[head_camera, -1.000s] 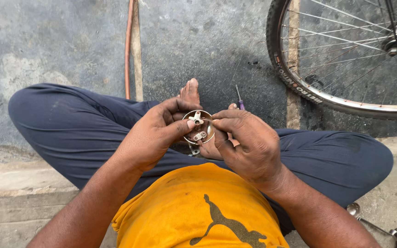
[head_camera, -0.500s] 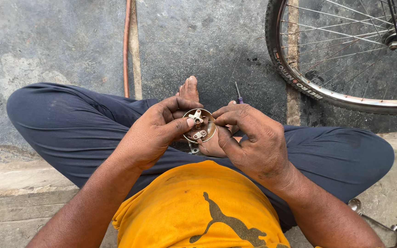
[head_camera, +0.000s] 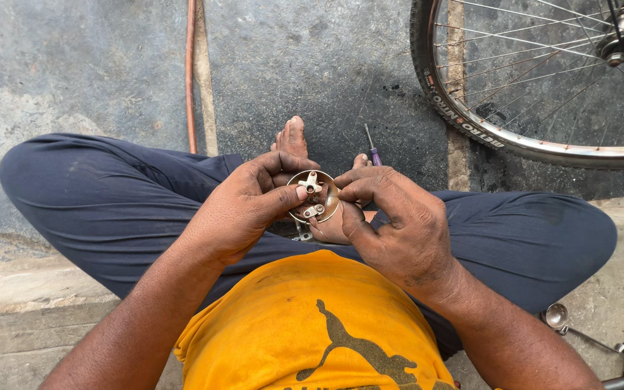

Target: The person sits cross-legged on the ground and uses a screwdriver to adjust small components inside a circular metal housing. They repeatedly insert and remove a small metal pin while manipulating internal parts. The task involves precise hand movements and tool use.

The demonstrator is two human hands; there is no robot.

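left hand [head_camera: 236, 213]: pinching round metal disc part [head_camera: 313, 196] at its left rim, thumb on face | right hand [head_camera: 399, 224]: gripping disc's right rim | disc: held above crossed legs, before bare foot [head_camera: 292, 139] | near: screwdriver [head_camera: 372, 149] on concrete floor [head_camera: 95, 65], bicycle wheel [head_camera: 543, 79] upper right

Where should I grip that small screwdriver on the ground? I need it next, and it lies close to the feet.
Take the purple handle of the screwdriver, coming from above beside the right hand. The handle end lies nearest the toes, and the thin shaft points away toward the bicycle wheel.
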